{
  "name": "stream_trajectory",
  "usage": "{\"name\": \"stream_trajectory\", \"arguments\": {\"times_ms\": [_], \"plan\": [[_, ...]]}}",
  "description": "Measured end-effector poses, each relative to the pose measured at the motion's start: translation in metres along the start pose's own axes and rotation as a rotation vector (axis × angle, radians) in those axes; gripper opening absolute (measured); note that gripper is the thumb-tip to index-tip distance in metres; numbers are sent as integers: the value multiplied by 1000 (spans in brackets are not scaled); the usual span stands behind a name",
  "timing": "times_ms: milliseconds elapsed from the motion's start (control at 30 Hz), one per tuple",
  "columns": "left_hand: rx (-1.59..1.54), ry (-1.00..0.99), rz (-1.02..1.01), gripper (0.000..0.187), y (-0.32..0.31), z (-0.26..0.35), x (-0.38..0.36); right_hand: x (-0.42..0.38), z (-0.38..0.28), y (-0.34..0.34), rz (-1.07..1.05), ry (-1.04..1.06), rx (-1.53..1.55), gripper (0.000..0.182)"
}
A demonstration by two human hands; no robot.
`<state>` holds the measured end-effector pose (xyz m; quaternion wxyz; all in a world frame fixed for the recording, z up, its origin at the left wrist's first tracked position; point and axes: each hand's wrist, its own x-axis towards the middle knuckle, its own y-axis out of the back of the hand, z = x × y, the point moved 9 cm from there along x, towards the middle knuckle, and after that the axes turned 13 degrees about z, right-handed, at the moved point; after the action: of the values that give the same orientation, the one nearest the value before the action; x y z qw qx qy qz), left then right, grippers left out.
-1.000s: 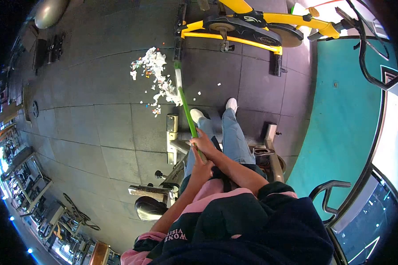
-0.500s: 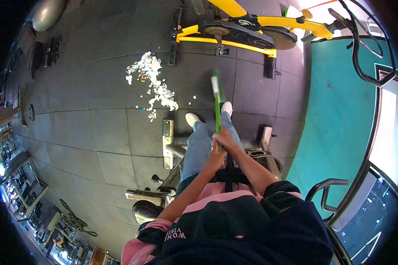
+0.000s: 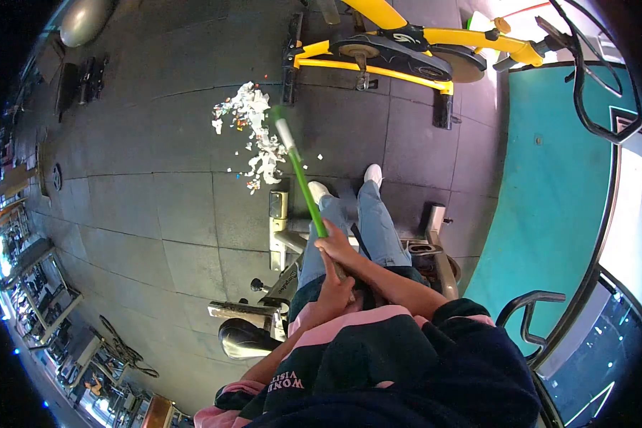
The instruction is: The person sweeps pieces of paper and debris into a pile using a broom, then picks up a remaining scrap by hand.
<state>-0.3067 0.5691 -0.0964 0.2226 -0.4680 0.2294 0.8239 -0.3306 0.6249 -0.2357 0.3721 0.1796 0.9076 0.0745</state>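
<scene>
A broom [image 3: 307, 187] with a green handle, a white collar and a green head, blurred by motion, slants up and left from my body. My right hand [image 3: 337, 245] is closed around the handle at mid-length. Below it, nearer my waist, my left hand [image 3: 334, 291] grips the handle's lower end. The broom's head lies at the right edge of a pile of white paper scraps [image 3: 253, 110] and small coloured bits on the dark floor. More white scraps [image 3: 266, 164] trail downward from that pile.
A yellow exercise bike [image 3: 378, 65] stands ahead, above the broom. My feet in white shoes [image 3: 373, 174] stand between the metal legs [image 3: 278, 221] of another machine. To the right runs a teal panel [image 3: 535, 178]. Gym equipment [image 3: 43, 292] lines the far left.
The broom's head has swung left from in front of my feet to the edge of the scraps. Both hands have moved left and down with the handle.
</scene>
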Motion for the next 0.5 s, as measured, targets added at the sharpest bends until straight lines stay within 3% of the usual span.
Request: {"name": "stream_trajectory", "arguments": {"times_ms": [133,200,333,400,433,500], "plan": [[-202,-202,-63,82,-16,-6,20,1,23,34,76,-123,-82,55],[-171,112,-227,85,-26,-4,20,7,32,38,115,-87,28,52],[-172,21,-150,80,-34,-70,80,31,70,16,73,-213,89,48],[540,-1133,239,82,-28,-46,69,32,68,-4,9,-230,75,48],[542,-1132,239,82,-20,-28,59,30,57,-12,2,-221,98,51],[-185,93,31,82,10,-40,60,28,49,-30,-9,-217,121,54]]}}
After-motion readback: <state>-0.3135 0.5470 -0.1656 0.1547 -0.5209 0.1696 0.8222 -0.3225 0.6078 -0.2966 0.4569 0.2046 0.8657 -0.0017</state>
